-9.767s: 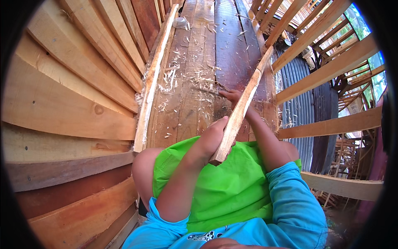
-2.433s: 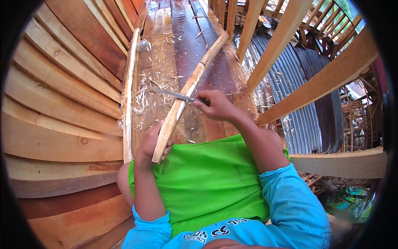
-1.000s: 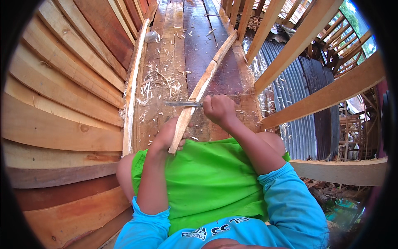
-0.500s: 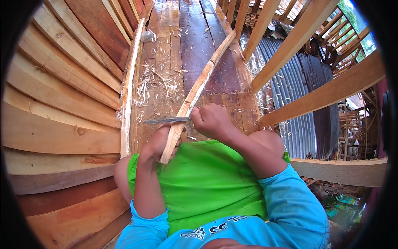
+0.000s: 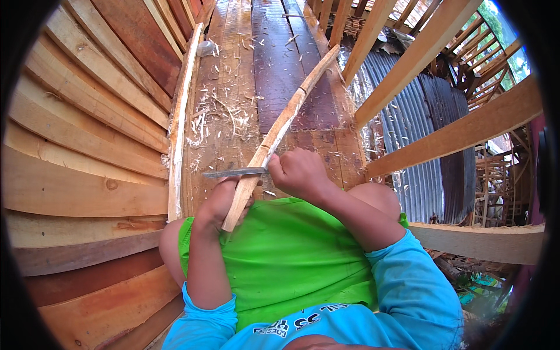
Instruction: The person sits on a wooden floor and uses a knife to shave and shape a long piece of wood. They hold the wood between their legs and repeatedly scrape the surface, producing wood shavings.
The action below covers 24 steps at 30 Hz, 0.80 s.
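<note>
A long, slightly bent wooden stick (image 5: 284, 119) slants from my lap up toward the far right, with dark notches across it and pale shaved wood along its side. My left hand (image 5: 219, 201) is closed around its near end from below; some fingers are hidden under the wood. Across the stick lies a knife (image 5: 233, 172), its blade pointing left just above my left hand. My right hand (image 5: 298, 170) is a fist around the knife's handle, which the fingers hide.
Pale shavings litter the plank floor (image 5: 228, 157). A long pale strip of wood (image 5: 179, 134) lies along the left plank wall (image 5: 87, 184), near a small round container (image 5: 205, 48). Wooden slats (image 5: 461, 137) stand at right, with corrugated metal sheets (image 5: 417, 134) beyond them.
The stick has slid slightly toward me at its near end, and its far tip has shifted a little right. Both hands keep their grip; the knife stays across the wood.
</note>
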Available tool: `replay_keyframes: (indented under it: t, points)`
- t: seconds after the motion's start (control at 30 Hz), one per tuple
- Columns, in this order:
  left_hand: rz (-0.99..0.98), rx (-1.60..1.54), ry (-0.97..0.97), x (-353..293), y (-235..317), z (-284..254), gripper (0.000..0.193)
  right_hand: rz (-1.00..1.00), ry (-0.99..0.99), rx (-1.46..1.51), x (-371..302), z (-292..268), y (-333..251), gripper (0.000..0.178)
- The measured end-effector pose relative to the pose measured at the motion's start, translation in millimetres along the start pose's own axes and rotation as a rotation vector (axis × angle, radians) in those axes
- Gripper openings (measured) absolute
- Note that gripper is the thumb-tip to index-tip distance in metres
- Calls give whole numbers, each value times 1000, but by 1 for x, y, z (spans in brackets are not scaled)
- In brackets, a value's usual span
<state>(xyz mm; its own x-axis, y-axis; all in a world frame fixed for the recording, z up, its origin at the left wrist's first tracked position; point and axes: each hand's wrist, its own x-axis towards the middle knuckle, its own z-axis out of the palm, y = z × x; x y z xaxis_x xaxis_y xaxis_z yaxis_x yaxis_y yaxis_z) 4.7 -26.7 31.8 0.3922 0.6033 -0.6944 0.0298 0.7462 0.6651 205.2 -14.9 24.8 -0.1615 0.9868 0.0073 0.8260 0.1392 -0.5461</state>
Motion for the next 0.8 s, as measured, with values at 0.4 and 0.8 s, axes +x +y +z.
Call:
replay_keyframes:
  t: [0.4,0.8]
  points:
    - [-27,-33,-1,11,-5,-4,36,-27,133,-40,15,17,18,49]
    - [2,-17,-6,18,-9,-12,47,-50,161,-124,24,21,26,48]
